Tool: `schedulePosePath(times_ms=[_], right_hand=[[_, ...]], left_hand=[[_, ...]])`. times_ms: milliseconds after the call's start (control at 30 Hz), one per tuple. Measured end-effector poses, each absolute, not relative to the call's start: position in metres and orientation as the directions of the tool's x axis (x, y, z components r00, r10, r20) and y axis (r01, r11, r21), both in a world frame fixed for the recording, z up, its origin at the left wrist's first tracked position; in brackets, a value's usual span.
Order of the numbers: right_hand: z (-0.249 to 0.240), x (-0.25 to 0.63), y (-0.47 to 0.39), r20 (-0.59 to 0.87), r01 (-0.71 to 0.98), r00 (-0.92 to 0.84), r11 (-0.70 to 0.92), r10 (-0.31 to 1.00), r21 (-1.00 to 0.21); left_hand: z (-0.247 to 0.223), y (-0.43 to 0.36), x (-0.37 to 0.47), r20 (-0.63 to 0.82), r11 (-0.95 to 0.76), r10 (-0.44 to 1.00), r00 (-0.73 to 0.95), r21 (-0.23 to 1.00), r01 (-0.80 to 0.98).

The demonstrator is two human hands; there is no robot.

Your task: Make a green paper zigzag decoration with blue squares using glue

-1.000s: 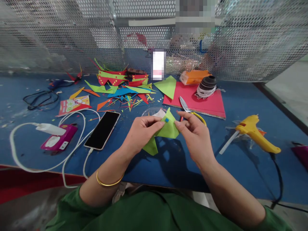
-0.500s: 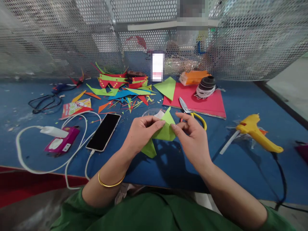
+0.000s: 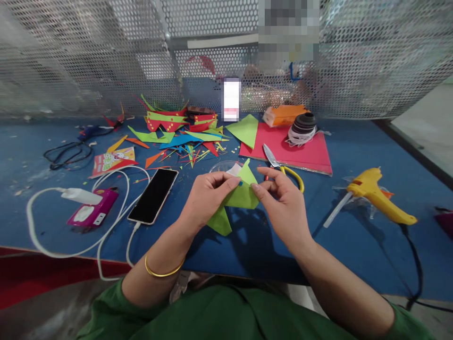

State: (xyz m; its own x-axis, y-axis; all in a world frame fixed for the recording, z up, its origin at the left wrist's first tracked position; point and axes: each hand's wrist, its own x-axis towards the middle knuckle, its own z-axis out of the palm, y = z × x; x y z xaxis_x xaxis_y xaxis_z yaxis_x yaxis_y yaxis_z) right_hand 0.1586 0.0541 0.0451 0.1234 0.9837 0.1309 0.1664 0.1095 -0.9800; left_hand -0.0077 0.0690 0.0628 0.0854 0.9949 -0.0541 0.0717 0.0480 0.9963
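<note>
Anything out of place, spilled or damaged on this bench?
Mostly clutter: paper scraps lie jumbled on the table, with tiny bits strewn around them. The glue gun lies on its side over crumpled plastic, which looks untidy. No spill or damage stands out.

The blue worktop (image 3: 283,250) carries a black phone (image 3: 153,196) beside a purple power adapter (image 3: 94,208) — a white cable (image 3: 31,226) loops around them. Coloured paper scraps (image 3: 191,144) lie farther back — scissors (image 3: 283,167) partly overlap a red sheet (image 3: 262,137), and a yellow glue gun (image 3: 382,196) rests at the right.
</note>
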Motion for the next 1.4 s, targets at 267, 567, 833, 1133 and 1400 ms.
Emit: schedulePosePath(times_ms=[267,567,833,1133,1400], right_hand=[[0.045,0.162,0.060,0.113,0.097,0.131,0.101,0.985,-0.990],[0.051,0.209,0.063,0.459,0.529,0.192,0.302,0.867,-0.793],[0.064,0.344,0.047,0.183,0.941,0.338,-0.331,0.923,-0.070],[0.047,0.376,0.061,0.173,0.985,0.166,-0.155,0.971,-0.075],[0.041,0.378,0.052,0.293,0.963,0.220,-0.158,0.930,-0.220]], left_hand=[[0.064,0.067,-0.016,-0.188,0.189,0.947,0.261,0.982,0.022],[0.065,0.068,-0.019,-0.250,0.231,0.944,0.215,0.967,0.111],[0.065,0.067,-0.015,-0.179,0.166,0.969,0.170,0.982,0.086],[0.063,0.064,-0.012,-0.163,0.159,0.972,0.171,0.987,0.032],[0.061,0.065,-0.013,-0.163,0.161,0.973,0.165,0.987,0.025]])
